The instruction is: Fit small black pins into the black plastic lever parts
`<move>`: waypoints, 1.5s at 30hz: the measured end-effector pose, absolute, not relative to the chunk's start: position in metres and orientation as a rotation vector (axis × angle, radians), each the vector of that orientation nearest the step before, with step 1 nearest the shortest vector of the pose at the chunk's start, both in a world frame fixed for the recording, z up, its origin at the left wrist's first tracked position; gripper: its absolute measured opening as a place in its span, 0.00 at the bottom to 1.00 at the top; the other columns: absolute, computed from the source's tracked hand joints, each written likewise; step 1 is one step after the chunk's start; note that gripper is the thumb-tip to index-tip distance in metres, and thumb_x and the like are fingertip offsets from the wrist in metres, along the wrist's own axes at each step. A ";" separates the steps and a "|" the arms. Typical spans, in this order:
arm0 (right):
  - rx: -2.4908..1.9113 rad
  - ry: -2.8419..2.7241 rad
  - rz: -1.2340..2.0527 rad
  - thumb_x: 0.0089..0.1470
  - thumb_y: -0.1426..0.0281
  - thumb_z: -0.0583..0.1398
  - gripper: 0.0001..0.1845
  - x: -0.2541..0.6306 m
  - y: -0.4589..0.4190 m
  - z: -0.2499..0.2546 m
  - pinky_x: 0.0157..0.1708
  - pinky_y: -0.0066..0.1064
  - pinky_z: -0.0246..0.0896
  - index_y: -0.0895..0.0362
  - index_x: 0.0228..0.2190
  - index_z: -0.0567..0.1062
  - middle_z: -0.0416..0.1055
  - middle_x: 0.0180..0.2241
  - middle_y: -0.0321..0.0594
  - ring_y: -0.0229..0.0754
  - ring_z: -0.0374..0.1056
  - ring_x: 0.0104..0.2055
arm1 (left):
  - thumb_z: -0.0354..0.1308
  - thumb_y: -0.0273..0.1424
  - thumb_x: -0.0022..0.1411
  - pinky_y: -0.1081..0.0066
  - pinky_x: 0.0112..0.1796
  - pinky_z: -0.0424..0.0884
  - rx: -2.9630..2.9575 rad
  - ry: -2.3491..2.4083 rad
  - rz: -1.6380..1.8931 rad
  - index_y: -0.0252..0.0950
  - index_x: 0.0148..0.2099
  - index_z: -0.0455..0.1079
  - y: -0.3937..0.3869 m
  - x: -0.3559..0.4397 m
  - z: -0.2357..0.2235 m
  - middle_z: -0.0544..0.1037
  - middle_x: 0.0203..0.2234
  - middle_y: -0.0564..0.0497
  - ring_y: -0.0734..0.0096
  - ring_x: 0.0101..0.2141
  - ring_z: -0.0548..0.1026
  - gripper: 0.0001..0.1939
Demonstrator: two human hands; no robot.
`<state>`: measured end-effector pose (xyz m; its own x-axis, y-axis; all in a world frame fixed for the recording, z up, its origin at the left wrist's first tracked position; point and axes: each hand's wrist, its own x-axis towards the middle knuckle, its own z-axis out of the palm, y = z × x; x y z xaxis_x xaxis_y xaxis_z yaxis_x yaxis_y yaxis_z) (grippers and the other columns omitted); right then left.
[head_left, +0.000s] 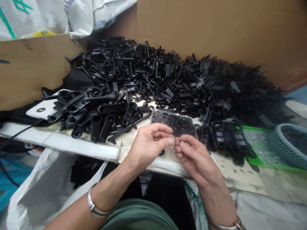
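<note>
My left hand (150, 142) and my right hand (194, 156) meet fingertip to fingertip just above the table's front edge, both pinched shut. What they pinch is too small to name. Right behind them lies a clear bag of tiny black parts (174, 123). A big heap of black plastic pieces (153, 76) covers the table beyond. Each wrist carries a metal bangle.
Cardboard walls (216, 28) stand behind the heap. A white phone (44, 108) lies at the left with a cable running off. A green tray (259, 156) and a pale basket (291, 143) sit at the right. White plastic bags hang below the table edge.
</note>
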<state>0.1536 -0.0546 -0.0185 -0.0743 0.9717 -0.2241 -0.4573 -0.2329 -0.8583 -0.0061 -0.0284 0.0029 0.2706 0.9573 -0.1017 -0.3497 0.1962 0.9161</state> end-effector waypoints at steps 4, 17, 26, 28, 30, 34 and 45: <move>-0.993 -0.800 1.514 0.44 0.71 0.71 0.09 0.152 -0.057 -0.019 0.27 0.22 0.65 0.54 0.31 0.79 0.72 0.28 0.36 0.33 0.66 0.27 | 0.67 0.22 0.49 0.81 0.31 0.70 0.913 0.823 1.075 0.30 0.37 0.72 -0.030 -0.007 0.002 0.79 0.27 0.50 0.78 0.28 0.75 0.11; -1.169 -1.038 1.230 0.46 0.69 0.70 0.09 0.149 -0.063 -0.020 0.29 0.28 0.66 0.55 0.32 0.79 0.72 0.25 0.36 0.36 0.66 0.25 | 0.66 0.23 0.50 0.78 0.30 0.69 0.955 0.839 1.039 0.32 0.38 0.72 -0.031 -0.008 -0.004 0.79 0.28 0.49 0.76 0.28 0.75 0.11; -1.188 -1.082 1.169 0.48 0.69 0.70 0.08 0.151 -0.064 -0.022 0.28 0.26 0.66 0.54 0.33 0.80 0.73 0.27 0.36 0.35 0.67 0.25 | 0.66 0.24 0.50 0.78 0.28 0.68 0.951 0.866 1.048 0.32 0.37 0.72 -0.032 -0.008 -0.006 0.79 0.27 0.50 0.76 0.26 0.74 0.11; -1.189 -1.083 1.169 0.48 0.70 0.70 0.07 0.151 -0.064 -0.022 0.28 0.26 0.66 0.54 0.33 0.80 0.73 0.27 0.36 0.35 0.67 0.25 | 0.66 0.24 0.50 0.78 0.29 0.69 0.949 0.862 1.044 0.32 0.38 0.72 -0.032 -0.008 -0.006 0.79 0.27 0.50 0.76 0.26 0.74 0.11; -1.183 -1.089 1.171 0.48 0.70 0.69 0.07 0.150 -0.064 -0.022 0.29 0.26 0.66 0.54 0.33 0.80 0.74 0.28 0.36 0.35 0.67 0.26 | 0.66 0.24 0.51 0.78 0.30 0.69 0.950 0.858 1.043 0.31 0.38 0.72 -0.032 -0.008 -0.006 0.79 0.27 0.49 0.76 0.27 0.74 0.11; -1.189 -1.104 1.141 0.48 0.69 0.69 0.08 0.150 -0.063 -0.023 0.29 0.28 0.68 0.54 0.33 0.80 0.74 0.28 0.36 0.36 0.67 0.26 | 0.66 0.23 0.50 0.77 0.31 0.70 0.938 0.855 1.049 0.31 0.38 0.72 -0.033 -0.007 -0.006 0.79 0.27 0.49 0.75 0.28 0.75 0.11; -1.227 -1.184 0.998 0.49 0.70 0.69 0.08 0.147 -0.065 -0.022 0.29 0.25 0.69 0.51 0.34 0.80 0.75 0.30 0.34 0.35 0.70 0.27 | 0.65 0.21 0.51 0.80 0.29 0.70 0.959 0.844 1.061 0.31 0.37 0.72 -0.033 -0.005 -0.008 0.79 0.26 0.51 0.78 0.26 0.74 0.10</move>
